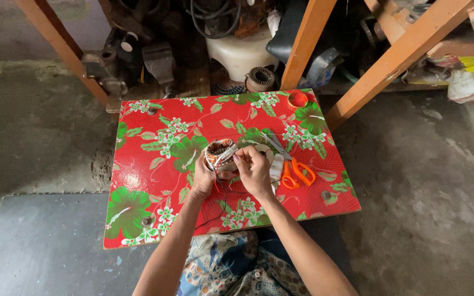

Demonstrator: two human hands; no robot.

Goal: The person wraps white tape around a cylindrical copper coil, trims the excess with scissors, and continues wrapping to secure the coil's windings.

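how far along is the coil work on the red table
Done: the stator already carries copper windings, with pale strips on them. In hand: the left hand steadies it while the right hand pinches at its rim; dark wires trail loose toward the table edge. Left, likely: those wires look untidied, and the scissors lie unused beside the right hand. How many coils are finished is too small to tell.

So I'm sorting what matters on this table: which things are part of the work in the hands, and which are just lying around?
In use:
- wound copper coil, held by the left hand
- right hand, fingers at the coil's edge
- thin dark wire trailing down from the coil

Lying about:
- orange-handled scissors
- small red round thing at the table's far edge
- machine parts under the wooden frame
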